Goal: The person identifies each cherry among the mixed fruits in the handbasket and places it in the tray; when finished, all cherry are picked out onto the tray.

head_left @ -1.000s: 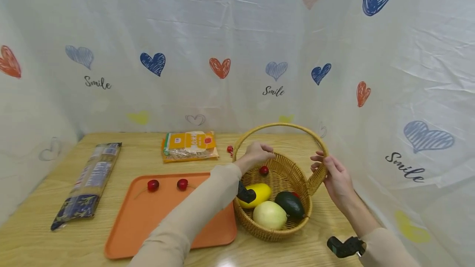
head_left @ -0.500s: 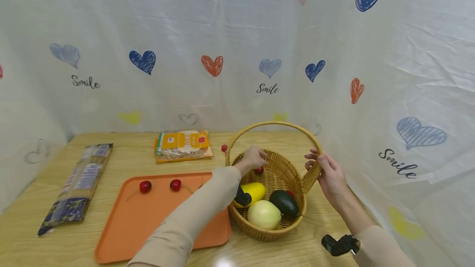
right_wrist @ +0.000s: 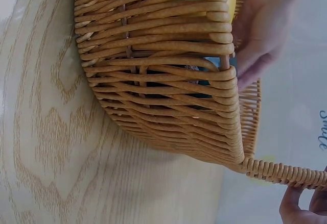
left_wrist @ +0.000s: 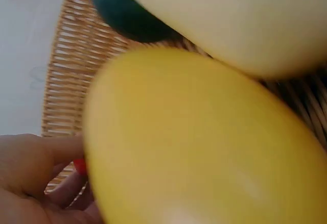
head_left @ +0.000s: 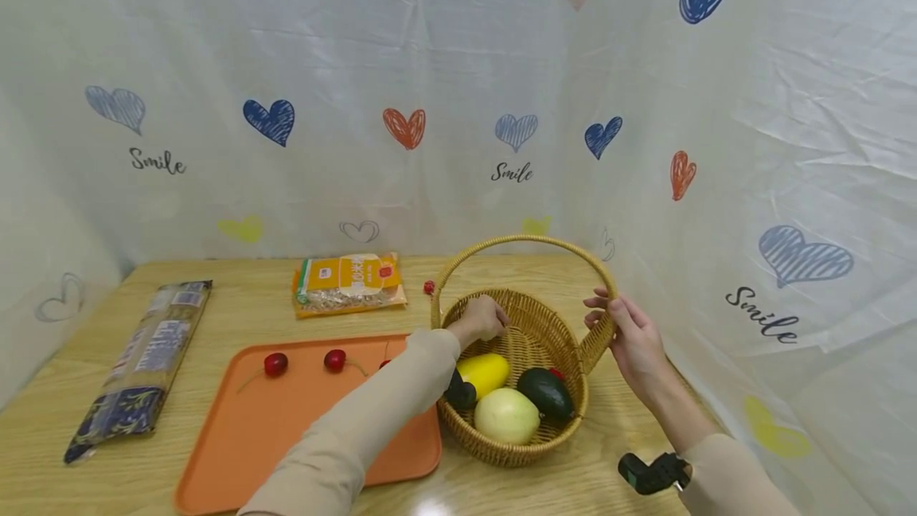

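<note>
A woven basket (head_left: 512, 452) with a tall handle (head_left: 523, 239) stands to the right of the orange tray. My right hand (head_left: 637, 345) grips the handle's right side between thumb and fingers. My left hand (head_left: 484, 318) reaches down inside the basket, near its back left wall. In the left wrist view a bit of a red cherry (left_wrist: 79, 166) shows between the thumb and curled fingers; the hand hides the rest. In front of that hand lie a yellow oval fruit (head_left: 485, 373), a pale green round fruit (head_left: 506, 416) and a dark green avocado (head_left: 546, 393).
Several cherries, one a red cherry (head_left: 275, 365), lie on the orange tray (head_left: 286, 436), partly covered by the left sleeve. Behind it is an orange food packet (head_left: 349, 285); at far left, a long packet (head_left: 143, 365). Small red items (head_left: 429, 287) sit behind the basket.
My left hand has gone lower into the basket and its fingers have curled over the cherry, hiding it in the head view. My right hand stays on the handle. The head view has shifted slightly.
</note>
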Tool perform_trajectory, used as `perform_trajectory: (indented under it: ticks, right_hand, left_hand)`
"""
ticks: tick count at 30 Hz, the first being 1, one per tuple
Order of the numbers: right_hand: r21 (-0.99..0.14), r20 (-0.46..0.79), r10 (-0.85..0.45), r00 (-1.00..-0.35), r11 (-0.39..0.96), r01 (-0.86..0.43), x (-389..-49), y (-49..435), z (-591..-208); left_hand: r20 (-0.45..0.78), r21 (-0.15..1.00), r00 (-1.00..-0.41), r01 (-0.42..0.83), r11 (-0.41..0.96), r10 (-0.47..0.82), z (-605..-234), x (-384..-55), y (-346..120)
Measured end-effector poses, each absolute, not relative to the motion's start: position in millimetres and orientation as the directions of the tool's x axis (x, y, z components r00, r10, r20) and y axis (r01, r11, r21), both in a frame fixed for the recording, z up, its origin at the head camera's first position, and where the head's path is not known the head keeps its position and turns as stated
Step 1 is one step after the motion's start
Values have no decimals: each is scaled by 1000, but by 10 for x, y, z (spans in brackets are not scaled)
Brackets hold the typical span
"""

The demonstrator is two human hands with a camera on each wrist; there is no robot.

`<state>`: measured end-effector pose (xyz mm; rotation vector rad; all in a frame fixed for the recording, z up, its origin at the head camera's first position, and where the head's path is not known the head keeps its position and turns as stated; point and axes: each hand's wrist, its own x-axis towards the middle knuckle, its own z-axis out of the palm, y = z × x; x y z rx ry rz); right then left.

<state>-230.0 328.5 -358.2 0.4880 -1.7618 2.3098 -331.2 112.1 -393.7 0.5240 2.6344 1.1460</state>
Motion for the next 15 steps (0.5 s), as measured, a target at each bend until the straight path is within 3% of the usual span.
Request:
perform_trajectory:
  ticks: [5, 15]
  right_hand:
    - [-895, 379, -50, -924, -273, -353, -2292, 3258, -3589]
    - [-890, 391, -88, -916, -291, -352, -2282, 3287, -3588]
  left_hand:
    - [11, 817, -905, 253, 519, 424, -3829, -3267, 1076]
    - [41, 852, -856, 300, 430, 516, -3629, -2983, 1038]
